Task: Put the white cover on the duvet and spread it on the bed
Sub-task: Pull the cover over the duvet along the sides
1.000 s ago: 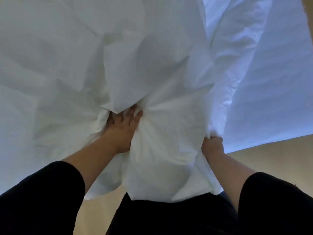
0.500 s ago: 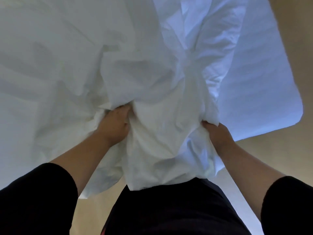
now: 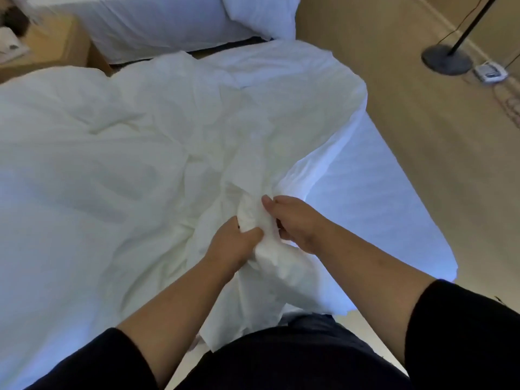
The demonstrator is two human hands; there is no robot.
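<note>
The bed [image 3: 380, 198] fills most of the view, its striped sheet bare along the right edge. A crumpled white cover [image 3: 118, 164] lies spread over the bed's left and middle, running from the far end to the near edge, where a bunched fold of it rises into both hands. The left hand [image 3: 235, 244] has its grip closed on the near part of that bunch, thumb pressed over the cloth; the right hand [image 3: 298, 223], just beside it on the right, pinches the same bunch between thumb and curled fingers. Whether the duvet is inside cannot be told. A second bed [image 3: 157, 26] stands at the far side, a lamp base [image 3: 446, 59] far right on the floor. No writing can be read.
</note>
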